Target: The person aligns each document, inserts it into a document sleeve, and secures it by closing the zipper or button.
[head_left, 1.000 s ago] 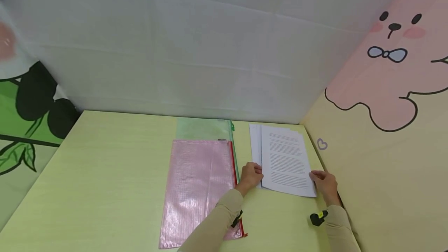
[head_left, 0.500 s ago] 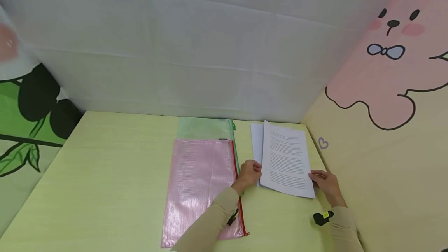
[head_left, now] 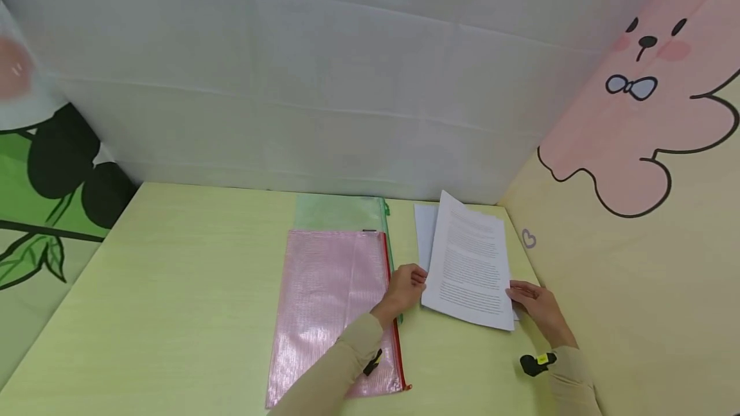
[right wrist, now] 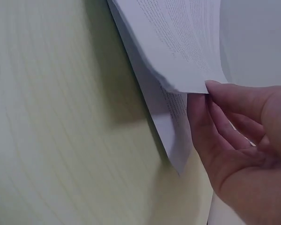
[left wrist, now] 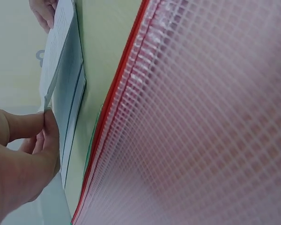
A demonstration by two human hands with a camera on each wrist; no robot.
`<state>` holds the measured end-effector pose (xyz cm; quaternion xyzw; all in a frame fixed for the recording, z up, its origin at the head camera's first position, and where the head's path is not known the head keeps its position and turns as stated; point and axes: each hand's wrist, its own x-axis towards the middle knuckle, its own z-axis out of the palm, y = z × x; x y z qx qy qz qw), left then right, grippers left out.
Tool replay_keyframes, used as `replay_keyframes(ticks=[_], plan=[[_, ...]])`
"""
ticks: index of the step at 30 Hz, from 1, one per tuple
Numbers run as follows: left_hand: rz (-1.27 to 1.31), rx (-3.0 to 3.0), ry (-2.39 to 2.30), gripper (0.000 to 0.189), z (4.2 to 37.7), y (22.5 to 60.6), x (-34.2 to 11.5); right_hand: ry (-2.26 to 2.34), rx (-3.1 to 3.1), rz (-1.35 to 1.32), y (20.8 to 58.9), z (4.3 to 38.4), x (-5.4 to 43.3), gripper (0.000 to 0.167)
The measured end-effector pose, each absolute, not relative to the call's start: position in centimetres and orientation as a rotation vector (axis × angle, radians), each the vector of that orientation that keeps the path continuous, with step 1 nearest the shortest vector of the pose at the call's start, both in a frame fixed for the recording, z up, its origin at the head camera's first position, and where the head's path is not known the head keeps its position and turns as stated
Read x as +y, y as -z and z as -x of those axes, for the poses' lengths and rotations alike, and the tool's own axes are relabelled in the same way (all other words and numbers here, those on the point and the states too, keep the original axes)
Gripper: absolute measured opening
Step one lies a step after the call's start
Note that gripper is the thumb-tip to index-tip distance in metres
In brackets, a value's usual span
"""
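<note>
A sheaf of printed paper (head_left: 471,268) is raised at a slant above the table, pinched along both side edges. My left hand (head_left: 406,286) grips its left edge between thumb and fingers; the left wrist view shows that pinch (left wrist: 25,154) closely. On the other edge, my right hand (head_left: 536,303) pinches the paper with thumb above and fingers below, as the right wrist view shows. More sheets (head_left: 425,226) lie flat underneath, mostly covered. Beneath my left forearm is a pink mesh zipper pouch (head_left: 324,300) with a red zipper, lying partly over a green zipper pouch (head_left: 341,212).
The pale yellow table (head_left: 173,300) stretches away to the left. A white cloth wall (head_left: 347,95) closes the back. Close by my right arm stands a side wall (head_left: 624,287) with a pink cartoon bear.
The upper sheaf has risen off the sheets below, and its lower end has shifted left and toward me. Both hands have moved slightly left with it. The pouches have stayed put.
</note>
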<state>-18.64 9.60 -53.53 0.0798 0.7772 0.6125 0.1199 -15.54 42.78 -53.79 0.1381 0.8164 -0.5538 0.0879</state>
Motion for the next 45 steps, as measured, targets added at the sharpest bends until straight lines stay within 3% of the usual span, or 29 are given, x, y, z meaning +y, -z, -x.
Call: replay_keyframes(ticks=[9,17,31,45], plan=[[-0.323,2.268,-1.837,0.016,18.6,53.5,8.7,1.737,2.320,-0.404,53.8,15.6,42.7,0.061],[-0.386,2.276,-1.828,0.015,18.4,52.7,7.8,1.963,2.309,-0.461,53.6,16.2,42.7,0.057],[-0.421,2.332,-1.815,0.014,18.9,52.6,5.9,2.104,2.443,-0.359,52.2,16.4,41.3,0.019],[-0.334,2.368,-1.939,0.011,19.5,51.5,5.8,2.241,2.506,-0.400,50.6,15.8,39.7,0.028]])
